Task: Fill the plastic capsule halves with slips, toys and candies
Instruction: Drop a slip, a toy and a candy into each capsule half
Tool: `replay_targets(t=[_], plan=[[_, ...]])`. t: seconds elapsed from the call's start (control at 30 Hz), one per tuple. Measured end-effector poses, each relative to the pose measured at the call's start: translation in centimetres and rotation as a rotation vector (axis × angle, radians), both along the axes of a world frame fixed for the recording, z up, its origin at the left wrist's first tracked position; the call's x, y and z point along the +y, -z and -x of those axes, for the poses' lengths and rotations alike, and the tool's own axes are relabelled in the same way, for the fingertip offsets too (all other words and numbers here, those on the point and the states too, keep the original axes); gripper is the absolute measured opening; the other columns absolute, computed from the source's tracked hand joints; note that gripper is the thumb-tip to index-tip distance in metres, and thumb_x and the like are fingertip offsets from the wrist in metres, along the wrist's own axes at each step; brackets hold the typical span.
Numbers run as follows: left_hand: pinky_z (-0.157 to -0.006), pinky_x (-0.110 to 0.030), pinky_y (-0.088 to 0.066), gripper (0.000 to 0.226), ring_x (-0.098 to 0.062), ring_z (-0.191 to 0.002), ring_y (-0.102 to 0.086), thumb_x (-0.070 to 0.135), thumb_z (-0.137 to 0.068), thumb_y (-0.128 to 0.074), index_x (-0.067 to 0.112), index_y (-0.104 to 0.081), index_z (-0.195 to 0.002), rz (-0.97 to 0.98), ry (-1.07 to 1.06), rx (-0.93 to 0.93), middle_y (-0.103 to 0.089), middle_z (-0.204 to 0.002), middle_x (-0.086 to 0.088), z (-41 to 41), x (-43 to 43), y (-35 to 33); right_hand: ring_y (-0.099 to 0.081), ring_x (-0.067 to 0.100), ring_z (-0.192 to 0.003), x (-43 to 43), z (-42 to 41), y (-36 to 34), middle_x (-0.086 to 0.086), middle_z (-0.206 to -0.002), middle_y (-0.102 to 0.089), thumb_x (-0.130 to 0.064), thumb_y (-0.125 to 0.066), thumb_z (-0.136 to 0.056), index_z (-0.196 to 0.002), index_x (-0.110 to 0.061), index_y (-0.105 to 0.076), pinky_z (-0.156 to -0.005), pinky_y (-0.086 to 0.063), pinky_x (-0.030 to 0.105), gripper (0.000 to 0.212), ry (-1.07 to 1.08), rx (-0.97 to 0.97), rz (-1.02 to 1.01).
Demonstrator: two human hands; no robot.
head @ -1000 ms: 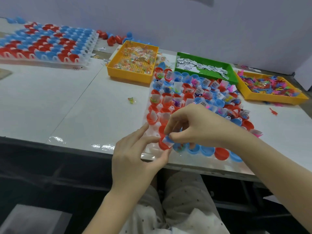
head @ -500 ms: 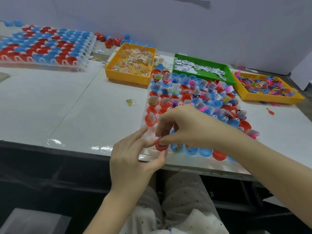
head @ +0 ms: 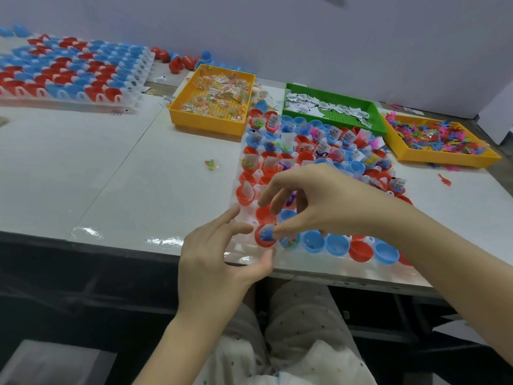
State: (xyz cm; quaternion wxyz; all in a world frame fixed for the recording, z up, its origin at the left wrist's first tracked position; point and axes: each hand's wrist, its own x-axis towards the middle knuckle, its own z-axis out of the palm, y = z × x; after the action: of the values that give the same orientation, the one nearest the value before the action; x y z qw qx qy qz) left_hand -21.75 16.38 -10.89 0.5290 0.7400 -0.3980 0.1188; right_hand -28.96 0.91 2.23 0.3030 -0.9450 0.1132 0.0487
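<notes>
A white holder tray (head: 241, 247) on the table carries several red and blue capsule halves; the far rows hold slips and toys. In the near row a red capsule half (head: 261, 242) contains a blue toy. My right hand (head: 327, 201) hovers over it, thumb tip pressing down on the blue toy, the other fingers lifted and loosely bent. My left hand (head: 216, 262) rests at the tray's near left corner with fingers spread and the thumb beside the red half. Blue halves (head: 336, 245) to the right in that row look nearly bare.
Behind the holder stand a yellow tray (head: 205, 125) of wrapped candies, a green tray (head: 334, 96) of paper slips and a yellow tray (head: 444, 160) of small toys. Another holder (head: 140, 79) with capsule halves lies far left. A loose candy (head: 210, 164) lies on the table.
My right hand's pinch over the red half has loosened: the fingers lifted and only the thumb stays on the blue toy. My left hand's fingers have spread beside the half.
</notes>
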Motion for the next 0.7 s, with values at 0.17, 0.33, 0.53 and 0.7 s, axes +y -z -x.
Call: replay_targets(t=[0.17, 0.33, 0.53, 0.7], plan=[[-0.086, -0.042, -0.055, 0.04, -0.001, -0.11, -0.056, 0.052, -0.068, -0.069, 0.019, -0.071, -0.091, -0.004, -0.015, -0.004, -0.06, -0.116, 0.015, 0.2, 0.1, -0.3, -0.054, -0.018, -0.073, 0.2, 0.3, 0.3, -0.015, -0.093, -0.063, -0.028, -0.082, -0.073, -0.106, -0.028, -0.063, -0.064, -0.04, 0.001, 0.038, -0.022, -0.004, 0.06], [-0.09, -0.042, -0.055, 0.048, -0.004, -0.113, -0.058, 0.056, -0.066, -0.069, 0.021, -0.071, -0.099, -0.023, 0.012, 0.073, -0.059, -0.123, 0.012, 0.7, 0.4, -0.9, -0.051, -0.023, -0.075, 0.2, 1.0, -0.3, -0.018, -0.096, -0.057, -0.025, -0.082, -0.072, -0.117, -0.027, -0.058, -0.063, -0.039, 0.001, 0.051, -0.011, -0.054, 0.054], [-0.09, -0.016, -0.04, 0.041, 0.003, -0.118, -0.055, 0.053, -0.076, -0.053, 0.033, -0.061, -0.111, 0.104, -0.01, 0.28, -0.057, -0.128, 0.02, -1.9, 0.9, -3.8, -0.057, 0.002, -0.064, -2.2, 1.9, -2.4, -0.018, -0.103, -0.061, -0.051, -0.074, -0.067, -0.114, -0.045, -0.055, -0.065, -0.052, 0.018, 0.051, 0.104, -0.108, 0.011], [-0.078, -0.005, -0.039, 0.028, -0.008, -0.104, -0.059, 0.029, -0.089, -0.067, 0.031, -0.063, -0.117, 0.035, -0.056, 0.166, -0.065, -0.118, 0.009, -8.9, -3.1, -8.0, -0.059, 0.019, -0.067, -5.8, 1.8, -3.8, -0.021, -0.099, -0.064, -0.062, -0.064, -0.06, -0.108, -0.047, -0.058, -0.051, -0.052, 0.019, 0.05, 0.23, -0.209, -0.049]])
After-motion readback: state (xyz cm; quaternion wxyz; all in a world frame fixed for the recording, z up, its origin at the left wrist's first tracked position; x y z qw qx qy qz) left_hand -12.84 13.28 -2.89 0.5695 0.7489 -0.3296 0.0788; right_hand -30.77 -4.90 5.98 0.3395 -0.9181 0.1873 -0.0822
